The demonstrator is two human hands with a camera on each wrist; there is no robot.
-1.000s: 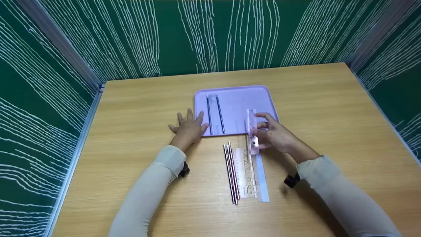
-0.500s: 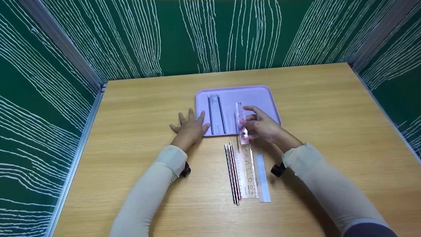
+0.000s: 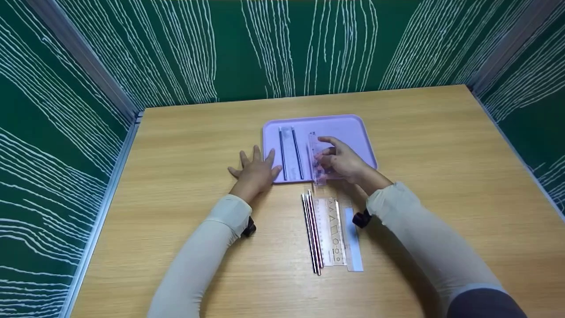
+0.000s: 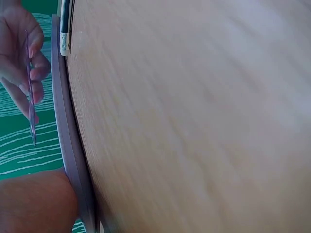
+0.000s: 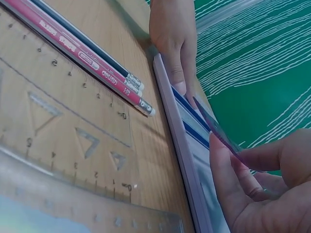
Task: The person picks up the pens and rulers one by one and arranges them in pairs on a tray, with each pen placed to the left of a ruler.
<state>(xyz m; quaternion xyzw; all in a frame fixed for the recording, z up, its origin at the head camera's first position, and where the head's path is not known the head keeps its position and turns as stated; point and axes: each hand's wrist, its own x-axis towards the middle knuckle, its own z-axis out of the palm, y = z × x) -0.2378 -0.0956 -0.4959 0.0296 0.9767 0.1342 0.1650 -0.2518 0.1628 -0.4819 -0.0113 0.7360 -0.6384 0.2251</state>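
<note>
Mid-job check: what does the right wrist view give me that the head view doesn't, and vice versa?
Only the right wrist view: printed lettering on the red pencil and legible numbers on the stencil ruler.
Only the head view: the left sleeve, right sleeve and full spread of the left hand.
Both: the right hand pinching the held ruler, the tray, and the red pencil and stencil ruler on the table.

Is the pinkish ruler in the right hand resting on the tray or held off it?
Held off: the right hand pinches the ruler, and the left wrist view shows a gap between it and the tray rim.
</note>
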